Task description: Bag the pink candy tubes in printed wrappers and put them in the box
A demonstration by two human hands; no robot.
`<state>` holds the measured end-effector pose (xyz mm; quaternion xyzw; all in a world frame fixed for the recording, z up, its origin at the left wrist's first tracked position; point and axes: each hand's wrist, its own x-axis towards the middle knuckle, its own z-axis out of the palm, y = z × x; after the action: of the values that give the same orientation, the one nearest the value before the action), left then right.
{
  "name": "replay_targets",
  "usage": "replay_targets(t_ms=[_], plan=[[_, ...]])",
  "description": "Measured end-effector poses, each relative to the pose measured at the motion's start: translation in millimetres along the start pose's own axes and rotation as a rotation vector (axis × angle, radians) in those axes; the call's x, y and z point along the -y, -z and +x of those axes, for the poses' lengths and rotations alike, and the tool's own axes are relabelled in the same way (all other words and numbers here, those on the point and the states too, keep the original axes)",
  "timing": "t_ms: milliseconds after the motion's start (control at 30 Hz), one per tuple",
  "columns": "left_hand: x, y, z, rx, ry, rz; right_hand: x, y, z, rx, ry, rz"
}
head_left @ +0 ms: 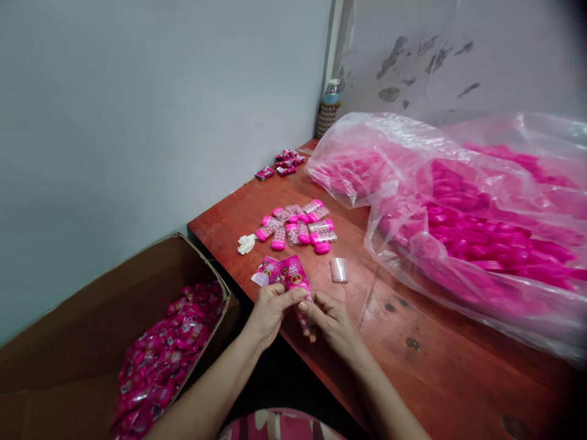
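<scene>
Pink printed wrappers [287,272] sit pinched in a small stack between both hands at the near edge of the worktop [440,360], fanned upward and away from the person, their long axis running roughly from the fingers toward the far wall. The left hand [270,310] is closed on the stack's lower left side, thumb on top; the right hand [332,321] is curled closed too, its fingertips meeting the left thumb and gripping a small pink-capped container [306,321] that hangs below the wrappers, its length pointing down past the table edge. Just beyond the right hand lies a small clear sleeve [339,269] flat on the reddish, scuffed wood. Farther in, a loose cluster of pink-capped containers [298,227] lies near a crumpled white scrap [246,244]. Toward the far corner rests a little heap of wrapped packets [284,162], and in the corner itself stands a water bottle [329,109] against the stained grey wall. A large clear plastic bag [458,214] full of pink pieces covers the worktop's right side. Off the left edge, lower down, an open cardboard box [68,348] holds many wrapped pink packets.
</scene>
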<state>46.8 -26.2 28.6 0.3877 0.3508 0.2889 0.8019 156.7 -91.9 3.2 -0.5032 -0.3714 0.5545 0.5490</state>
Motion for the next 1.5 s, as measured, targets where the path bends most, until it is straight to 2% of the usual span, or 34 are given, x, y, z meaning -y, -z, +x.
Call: replay_targets(t_ms=[67, 133, 200, 267, 333, 467, 633, 767, 867, 1000, 1167, 1267, 1400, 1467, 1500], plan=[[-1.4, 0.8, -2.7, 0.098, 0.042, 0.008, -0.7, 2.2, 1.1, 0.051, -0.051, 0.141], [-2.7, 2.8, -3.0, 0.125, 0.068, -0.005, -2.4, 2.1, 2.6, 0.044, -0.055, 0.194], [-3.0, 4.8, -0.4, 0.060, 0.059, -0.046, -4.7, 0.6, 4.2, -0.008, -0.014, 0.211], [-3.1, 5.6, 3.6, -0.053, 0.008, -0.119, -6.6, -0.6, 5.4, -0.052, 0.027, 0.265], [-3.5, 5.1, 7.1, -0.135, -0.036, -0.179, -7.9, -0.4, 5.8, -0.057, 0.036, 0.353], [-6.4, 1.3, 7.3, -0.139, -0.011, -0.180, -10.0, 1.5, 4.7, -0.036, 0.015, 0.438], [-13.8, -1.5, -0.7, -0.086, 0.017, -0.133, -10.3, -0.3, 3.8, -0.061, 0.024, 0.442], [-14.9, 0.9, -5.6, -0.103, -0.054, -0.192, -8.2, -2.8, 3.9, -0.100, 0.032, 0.353], [-9.8, 3.4, -6.7, -0.130, -0.085, -0.220, -8.3, -4.8, 2.4, -0.119, 0.050, 0.302], [2.1, 1.4, -7.5, -0.214, -0.068, -0.113, -8.9, -5.6, 0.8, -0.150, 0.060, 0.289], [12.2, -5.3, -15.2, -0.161, -0.028, -0.096, -8.5, -2.5, 3.1, -0.168, 0.021, 0.233], [5.5, 5.2, -27.9, -0.191, -0.062, -0.175, -9.9, -2.9, 4.2, -0.143, 0.008, 0.206], [-12.7, 41.4, -46.0, -0.455, -0.312, -0.273, -11.6, -4.1, 6.2, -0.153, -0.011, 0.195], [-18.8, 59.3, -46.6, -0.532, -0.378, -0.184, -11.6, -3.8, 7.7, -0.187, -0.028, 0.187], [-20.2, 66.2, -43.4, -0.562, -0.392, -0.072, -11.4, -3.4, 8.3, -0.201, -0.034, 0.181]])
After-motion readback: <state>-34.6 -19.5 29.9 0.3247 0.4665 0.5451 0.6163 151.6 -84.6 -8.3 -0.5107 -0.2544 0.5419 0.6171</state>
